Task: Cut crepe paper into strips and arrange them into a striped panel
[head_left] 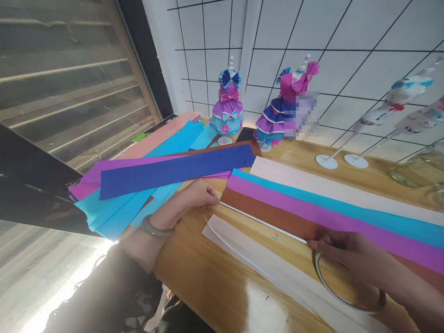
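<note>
Two dressed figures (226, 108) are set on a wooden worktop (194, 263) before a white tiled wall (270, 27). Along the near edge of brown paper (267, 209), a thin white strip (263, 223) is held taut, pinched in the closed fingers of the left hand (203, 193) and the right hand (342, 245). One figure is partly masked by pixelation, a glass vessel (418, 169) is cut off at the view's right edge, and the strip's course beneath the fingers is hidden.

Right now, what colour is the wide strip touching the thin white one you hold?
The wide strip is brown, clearest in head view.
</note>
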`<state>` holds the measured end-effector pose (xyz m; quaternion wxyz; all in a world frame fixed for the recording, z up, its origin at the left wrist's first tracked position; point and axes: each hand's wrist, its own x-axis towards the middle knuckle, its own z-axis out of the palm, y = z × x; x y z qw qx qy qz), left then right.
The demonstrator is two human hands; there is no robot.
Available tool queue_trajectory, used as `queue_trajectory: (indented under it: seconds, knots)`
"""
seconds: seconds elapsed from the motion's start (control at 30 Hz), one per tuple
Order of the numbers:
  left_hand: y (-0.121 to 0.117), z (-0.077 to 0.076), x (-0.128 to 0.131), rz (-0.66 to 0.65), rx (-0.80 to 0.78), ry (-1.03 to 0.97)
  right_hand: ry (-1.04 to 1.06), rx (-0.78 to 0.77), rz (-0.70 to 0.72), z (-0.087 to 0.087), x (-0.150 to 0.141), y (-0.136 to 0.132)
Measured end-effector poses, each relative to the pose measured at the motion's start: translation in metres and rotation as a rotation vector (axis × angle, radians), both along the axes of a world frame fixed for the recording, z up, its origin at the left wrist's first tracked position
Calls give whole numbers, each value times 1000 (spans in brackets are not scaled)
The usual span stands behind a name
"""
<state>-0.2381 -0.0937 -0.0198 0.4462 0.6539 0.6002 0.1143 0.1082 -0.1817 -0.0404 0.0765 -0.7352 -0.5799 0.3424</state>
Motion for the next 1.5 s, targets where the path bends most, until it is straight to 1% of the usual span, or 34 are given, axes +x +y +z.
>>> queue_trajectory:
  seconds: [0.1,0.2,0.57,0.77,0.97,1.17,1.37,1.5]
  knots:
    - [0,1,1,-3,1,10,52,-119,22,2,0,1]
    - [-1,1,1,-6,11,45,41,-144,24,4,-1,2]
    - [2,-2,2,9,-5,52,29,-106,68,15,-7,4]
    - [2,-4,1,-4,-6,56,34,-113,26,15,-8,3]
    - [3,-4,1,-7,-9,70,-32,-107,52,18,-11,5]
    - [4,-4,0,-1,-5,72,-84,-98,48,19,-14,4]
    - [6,-8,-2,-13,-16,63,-95,-116,22,20,-17,4]
    - [6,-9,-2,-13,-9,68,-96,-117,32,19,-16,5]
